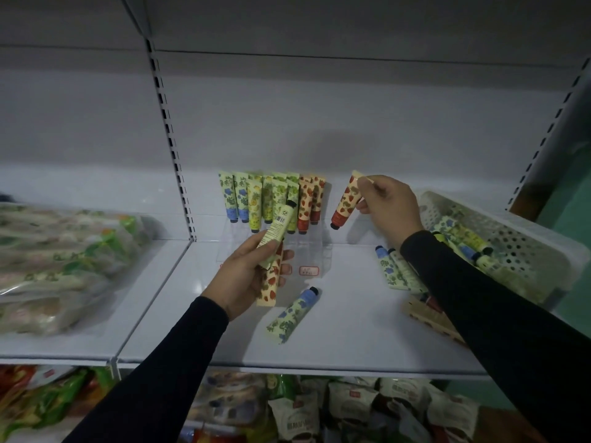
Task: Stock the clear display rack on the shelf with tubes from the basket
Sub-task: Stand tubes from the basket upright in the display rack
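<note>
A clear display rack [311,251] stands at the back of the white shelf [351,330] with several tubes upright in it, caps down. My left hand [246,276] grips two tubes in front of the rack: a green tube [278,230] and a strawberry-print tube [271,282]. My right hand [388,206] pinches another strawberry-print tube [345,201] by its crimped end, cap down, just right of the rack. A white perforated basket [499,238] at the right holds several more tubes.
A blue-and-green tube [292,314] lies loose on the shelf in front of the rack. Other tubes [395,270] lie beside the basket. Clear bags of packaged goods [64,260] fill the left shelf bay. Snack packs [319,407] sit on the shelf below.
</note>
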Demonstrator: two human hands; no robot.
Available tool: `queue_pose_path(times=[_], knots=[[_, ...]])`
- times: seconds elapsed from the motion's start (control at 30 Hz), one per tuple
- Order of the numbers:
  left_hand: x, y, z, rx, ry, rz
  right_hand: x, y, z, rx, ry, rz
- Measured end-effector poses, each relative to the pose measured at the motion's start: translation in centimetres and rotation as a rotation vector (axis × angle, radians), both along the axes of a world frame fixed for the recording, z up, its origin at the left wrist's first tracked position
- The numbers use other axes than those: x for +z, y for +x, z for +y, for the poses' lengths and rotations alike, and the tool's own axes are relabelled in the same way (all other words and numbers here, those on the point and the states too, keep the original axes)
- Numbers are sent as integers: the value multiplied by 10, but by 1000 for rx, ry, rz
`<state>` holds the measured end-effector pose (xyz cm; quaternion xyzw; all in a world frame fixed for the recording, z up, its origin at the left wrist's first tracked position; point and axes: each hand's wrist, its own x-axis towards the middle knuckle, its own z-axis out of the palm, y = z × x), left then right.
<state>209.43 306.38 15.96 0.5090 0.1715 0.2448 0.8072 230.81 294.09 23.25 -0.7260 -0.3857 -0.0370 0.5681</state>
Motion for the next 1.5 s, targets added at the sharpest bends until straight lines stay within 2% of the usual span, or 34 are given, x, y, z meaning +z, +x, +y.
queue_pose_path(times=[0.17,0.63,0.87,1.5], knots=[[-10,2,6,19,-108,-95,-1,0,16,48,-17,13],[-25,14,23,134,-119,-160,-7,16,57,74,-92,-30],[-30,13,25,142,-51,-135,-10,16,62,82,-198,-123],[-32,14,26,136,-50,-138,-4,17,68,59,-222,-230]])
